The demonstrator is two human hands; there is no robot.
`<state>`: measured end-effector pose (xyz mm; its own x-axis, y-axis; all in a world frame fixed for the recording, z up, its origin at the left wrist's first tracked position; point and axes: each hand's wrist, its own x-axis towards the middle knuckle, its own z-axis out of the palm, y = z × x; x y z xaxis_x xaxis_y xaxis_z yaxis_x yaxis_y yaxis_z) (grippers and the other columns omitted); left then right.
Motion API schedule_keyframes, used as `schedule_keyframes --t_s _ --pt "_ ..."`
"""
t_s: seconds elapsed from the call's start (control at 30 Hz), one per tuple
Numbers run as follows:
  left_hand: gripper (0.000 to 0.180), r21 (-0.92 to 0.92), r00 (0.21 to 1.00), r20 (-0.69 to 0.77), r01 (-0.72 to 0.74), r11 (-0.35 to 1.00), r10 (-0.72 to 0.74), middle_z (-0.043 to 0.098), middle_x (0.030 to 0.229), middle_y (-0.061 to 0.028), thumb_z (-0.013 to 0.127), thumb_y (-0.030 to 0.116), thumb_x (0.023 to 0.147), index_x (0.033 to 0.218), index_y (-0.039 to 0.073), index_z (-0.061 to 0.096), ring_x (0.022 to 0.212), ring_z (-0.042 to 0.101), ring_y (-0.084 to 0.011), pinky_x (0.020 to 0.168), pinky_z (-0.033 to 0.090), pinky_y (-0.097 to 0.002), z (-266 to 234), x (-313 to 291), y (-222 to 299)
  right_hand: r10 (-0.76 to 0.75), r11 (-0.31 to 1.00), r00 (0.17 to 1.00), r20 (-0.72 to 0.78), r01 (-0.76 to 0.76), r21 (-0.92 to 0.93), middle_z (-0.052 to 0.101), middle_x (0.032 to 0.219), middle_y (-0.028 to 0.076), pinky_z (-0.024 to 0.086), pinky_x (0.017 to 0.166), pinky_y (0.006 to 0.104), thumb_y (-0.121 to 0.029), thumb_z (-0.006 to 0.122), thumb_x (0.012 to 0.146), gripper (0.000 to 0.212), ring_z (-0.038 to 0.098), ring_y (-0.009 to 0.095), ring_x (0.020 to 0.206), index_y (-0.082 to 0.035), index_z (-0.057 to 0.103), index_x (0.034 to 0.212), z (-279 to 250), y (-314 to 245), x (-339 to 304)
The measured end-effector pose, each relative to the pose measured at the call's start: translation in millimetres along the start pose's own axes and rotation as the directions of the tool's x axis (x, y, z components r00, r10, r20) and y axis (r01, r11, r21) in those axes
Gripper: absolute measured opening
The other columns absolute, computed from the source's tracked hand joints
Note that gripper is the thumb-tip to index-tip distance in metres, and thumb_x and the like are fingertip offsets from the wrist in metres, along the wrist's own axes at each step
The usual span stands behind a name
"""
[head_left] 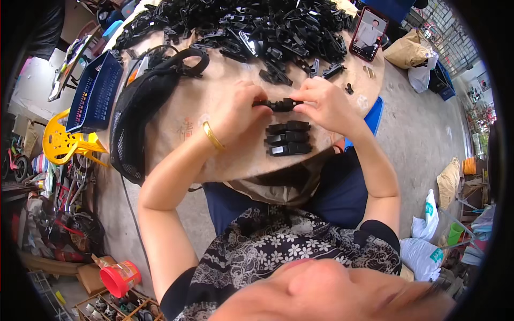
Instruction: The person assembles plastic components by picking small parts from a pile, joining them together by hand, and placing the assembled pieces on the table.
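Note:
Between my two hands, just above the tabletop, is a slim black plastic part (pixel 281 105) with a jointed, clip-like outline; its exact kind does not show. My left hand (pixel 241 108) pinches its left end, thumb and fingers closed. The right end is gripped by my right hand (pixel 325 105), also in a closed pinch. Directly below, nearer to me, several similar black plastic parts (pixel 288 138) lie side by side in a neat row. Beyond my hands spreads a large heap of loose black plastic parts (pixel 257 35), with a few stray ones close to my fingers.
A black mesh bag (pixel 142 115) lies along the left of the round table (pixel 225 163). A phone (pixel 368 35) showing a person stands at the far right. Left of the table are a blue basket (pixel 95 93) and a yellow plastic stool (pixel 67 140). A red bucket (pixel 119 278) stands lower left.

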<state>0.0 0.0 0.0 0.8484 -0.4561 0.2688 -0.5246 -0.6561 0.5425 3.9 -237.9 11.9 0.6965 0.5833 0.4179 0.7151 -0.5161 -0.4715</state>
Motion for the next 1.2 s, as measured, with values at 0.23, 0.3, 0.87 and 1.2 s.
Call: schedule_keyframes --t_s 0.23,0.3,0.87,1.2 --pt "0.018 -0.056 0.996 0.045 -0.08 0.995 0.083 0.06 0.082 -0.0106 0.075 0.009 0.072 0.082 0.0 0.064 0.077 0.059 -0.0245 0.069 0.048 -0.0331 3 2 5 -0.066 0.998 0.997 0.031 0.065 0.014 0.062 0.083 0.01 0.048 0.073 0.0361 -0.015 0.07 0.074 0.02 0.059 0.029 0.082 -0.002 0.07 0.09 10 4 4" --pt "0.018 -0.091 0.993 0.066 -0.096 0.991 0.102 0.06 0.081 -0.0095 0.075 0.01 0.073 0.083 0.0 0.064 0.074 0.058 -0.022 0.067 0.048 -0.032 6 3 2 -0.059 0.996 0.997 0.044 0.056 0.063 0.062 0.083 0.01 0.049 0.074 0.0362 -0.015 0.071 0.075 0.02 0.059 0.029 0.082 -0.003 0.07 0.09 16 4 3" --pt "0.026 -0.005 0.979 0.142 -0.149 0.989 0.149 0.064 0.081 -0.0075 0.064 0.031 0.088 0.099 0.008 0.067 0.069 0.059 -0.0171 0.064 0.046 -0.0292 1 21 -12 0.254 0.956 0.64 0.725 -0.279 -0.089 0.065 0.087 0.018 0.05 0.076 0.0465 -0.015 0.047 0.085 0.023 0.064 0.037 0.086 -0.01 0.065 0.098 180 -35 -222" --pt "0.026 0.178 0.981 0.129 -0.168 0.97 0.146 0.068 0.084 -0.0099 0.059 0.034 0.088 0.092 0.009 0.068 0.076 0.064 -0.0268 0.067 0.049 -0.0372 -13 18 9 0.101 0.995 0.724 0.682 -0.082 -0.06 0.058 0.083 0.017 0.052 0.059 0.0434 -0.015 0.049 0.085 0.015 0.065 0.036 0.071 -0.012 0.056 0.098 229 -20 -246"
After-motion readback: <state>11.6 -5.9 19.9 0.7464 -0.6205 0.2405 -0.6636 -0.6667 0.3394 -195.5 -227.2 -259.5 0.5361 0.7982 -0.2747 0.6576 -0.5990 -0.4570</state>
